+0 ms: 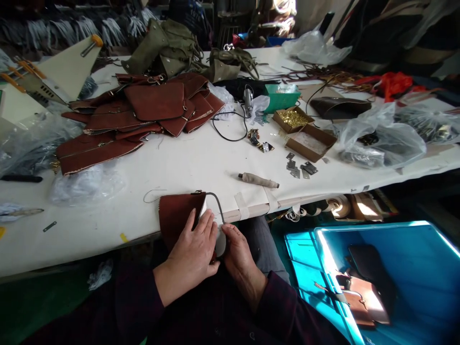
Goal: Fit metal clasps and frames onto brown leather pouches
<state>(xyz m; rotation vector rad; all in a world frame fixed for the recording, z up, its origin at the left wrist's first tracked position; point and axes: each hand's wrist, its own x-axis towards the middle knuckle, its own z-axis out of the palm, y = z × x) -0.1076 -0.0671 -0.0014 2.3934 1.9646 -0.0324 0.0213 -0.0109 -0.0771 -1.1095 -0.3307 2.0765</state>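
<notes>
near edge of the white-covered table (201, 167): reddish-brown leather piece (176, 213), partly on the tabletop, lower part reaching past the edge toward the person's lap. on its right side, a pale grey panel with dark curved edging (220, 245). left hand (194, 242) spread over the piece and panel, fingers nearly straight and extended, palm down; whether its thumb grips anything underneath, cannot tell. right hand (239, 256) mostly closed, thumb and bent forefinger pinching the dark edging at the right; remaining fingers partly hidden. to the right and farther in, a short beige cloth-wrapped rod with dark ends (259, 180) lies well apart from both hands. far left of the piece, a heap of reddish-brown leather bags (154, 103). far right, an open brown cardboard box of small gold-coloured parts (292, 118); nearer than it, loose flat grey metal plates (301, 166).
</notes>
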